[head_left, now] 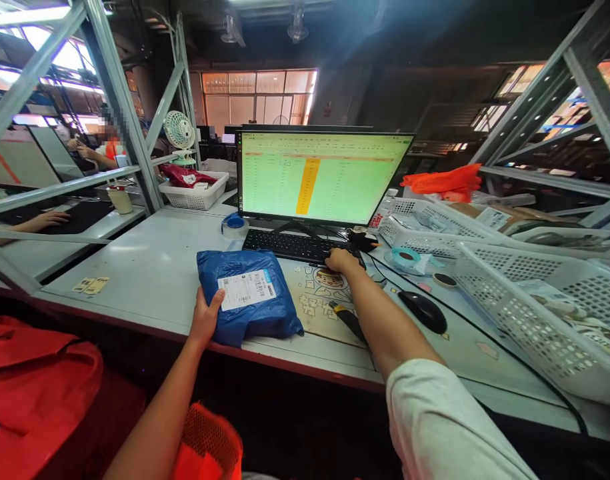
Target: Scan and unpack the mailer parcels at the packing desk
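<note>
A blue plastic mailer parcel (279, 300) with a white shipping label (249, 289) lies at the front of the desk. My left hand (206, 317) grips its left edge, thumb on top beside the label and fingers hidden underneath. Over the right part of the black keyboard (279, 247) is my right hand (341, 260), its fingers bent down onto the keys and holding nothing that I can see. Behind the keyboard stands a lit monitor (319, 177) showing a spreadsheet with an orange column. A yellow-and-black utility knife (349, 320) lies under my right forearm.
To the right are a black mouse (423, 312), a roll of light-blue tape (405, 257) and white plastic baskets (525, 320) with goods. At the left back stand another basket (197, 193) and a green fan (179, 130). Metal posts flank the desk; a person's hand (49, 219) rests at the neighbouring desk.
</note>
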{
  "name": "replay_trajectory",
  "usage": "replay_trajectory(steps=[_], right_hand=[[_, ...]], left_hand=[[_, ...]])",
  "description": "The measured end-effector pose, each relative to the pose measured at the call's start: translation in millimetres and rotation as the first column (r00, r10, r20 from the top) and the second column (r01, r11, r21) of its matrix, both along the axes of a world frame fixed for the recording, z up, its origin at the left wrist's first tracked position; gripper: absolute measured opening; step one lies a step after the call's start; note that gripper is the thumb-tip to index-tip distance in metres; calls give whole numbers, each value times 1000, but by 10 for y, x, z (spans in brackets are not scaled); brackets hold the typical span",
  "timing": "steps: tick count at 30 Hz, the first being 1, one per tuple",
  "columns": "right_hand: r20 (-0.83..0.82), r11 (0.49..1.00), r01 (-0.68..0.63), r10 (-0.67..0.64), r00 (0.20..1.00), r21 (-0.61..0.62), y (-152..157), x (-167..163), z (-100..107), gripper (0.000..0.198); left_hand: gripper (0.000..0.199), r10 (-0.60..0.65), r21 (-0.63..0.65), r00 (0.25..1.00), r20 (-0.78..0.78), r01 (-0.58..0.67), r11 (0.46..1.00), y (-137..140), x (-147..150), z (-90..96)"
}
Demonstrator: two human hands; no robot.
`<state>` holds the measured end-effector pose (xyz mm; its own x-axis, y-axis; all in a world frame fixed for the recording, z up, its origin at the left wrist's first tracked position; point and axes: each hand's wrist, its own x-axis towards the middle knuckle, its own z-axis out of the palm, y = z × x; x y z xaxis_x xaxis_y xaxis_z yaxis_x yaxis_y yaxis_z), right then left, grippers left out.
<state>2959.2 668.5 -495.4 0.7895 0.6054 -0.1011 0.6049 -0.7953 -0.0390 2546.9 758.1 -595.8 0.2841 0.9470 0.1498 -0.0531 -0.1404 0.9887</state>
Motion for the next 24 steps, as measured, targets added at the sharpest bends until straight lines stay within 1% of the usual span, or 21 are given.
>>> replay_trajectory(steps=[4,8,9,11,12,13,14,15,16,17,18,19,20,21,22,23,24], right_hand=[[-8,998,51,-51,999,-35,-14,-106,27,44],[-40,998,16,-18,999,-68,-107,-236,91,42],[-36,998,1,-3,999,-64,-142,-281,122,42],[-22,998,-55,54,998,-44,-246,-401,186,42],[-16,995,-97,97,995,-35,-325,-478,208,42],[-11,989,-148,147,989,-30,-427,-567,214,41],[-6,980,-197,197,980,-31,-552,-665,202,42],[3,971,-236,236,972,-40,-702,-768,168,43],[15,964,-260,262,965,-55,-870,-870,116,45],[25,959,-272,275,961,-78,-1051,-965,47,48],[37,954,-282,287,957,-101,-1236,-1045,-34,51],[51,949,-294,302,952,-116,-1415,-1104,-120,54],[68,943,-311,321,945,-120,-1577,-1138,-206,56],[87,937,-331,341,936,-109,-1715,-1148,-285,57],[108,932,-351,359,927,-85,-1820,-1136,-351,56],[127,930,-365,369,921,-48,-1889,-1109,-396,55],[139,927,-375,371,918,2,-1918,-1078,-411,54]], left_hand=[[64,-6,-2,1000,-1,6,1000,6,-8,-11],[62,16,36,1000,8,-16,999,-17,4,-17],[61,21,59,1000,14,-22,998,-34,-4,-10],[68,94,161,996,3,-94,983,-77,-49,19],[75,159,254,987,-7,-152,955,-96,-91,44],[84,218,380,976,-18,-195,904,-112,-144,75],[90,254,523,966,-40,-196,829,-123,-206,114],[90,263,659,961,-82,-146,738,-130,-275,157],[86,247,766,957,-152,-44,641,-133,-345,202],[81,212,828,945,-250,95,553,-134,-413,245],[76,164,840,916,-366,249,482,-136,-475,280],[73,107,814,872,-477,392,429,-142,-527,303],[72,51,772,825,-562,501,392,-157,-568,311],[70,4,733,786,-618,575,364,-181,-597,304],[68,-23,712,766,-643,608,351,-217,-614,282],[66,-22,713,768,-640,604,356,-265,-620,249],[62,2,729,786,-619,573,373,-322,-615,207]])
